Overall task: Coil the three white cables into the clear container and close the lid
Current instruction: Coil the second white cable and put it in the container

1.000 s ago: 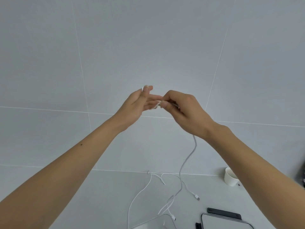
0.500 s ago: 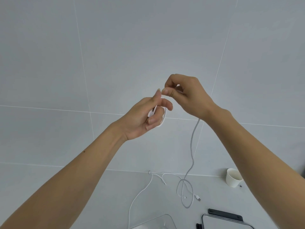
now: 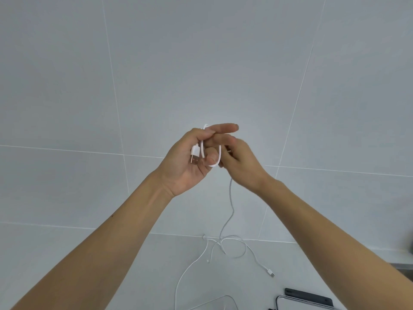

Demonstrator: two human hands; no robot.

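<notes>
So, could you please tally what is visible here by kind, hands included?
Bare hands: 2, left hand and right hand
Thin white cables: 3, the held cable and apparently two table cables, overlapping
Clear plastic container: 1
Flat dark bar: 1
Pale dark-rimmed panel: 1
Total: 8

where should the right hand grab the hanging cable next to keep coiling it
Pinch the cable on the straight hanging stretch just below the loop on the left hand, coming from the right side with the right hand. That part hangs free in the air, clear of the tangle on the table.
</notes>
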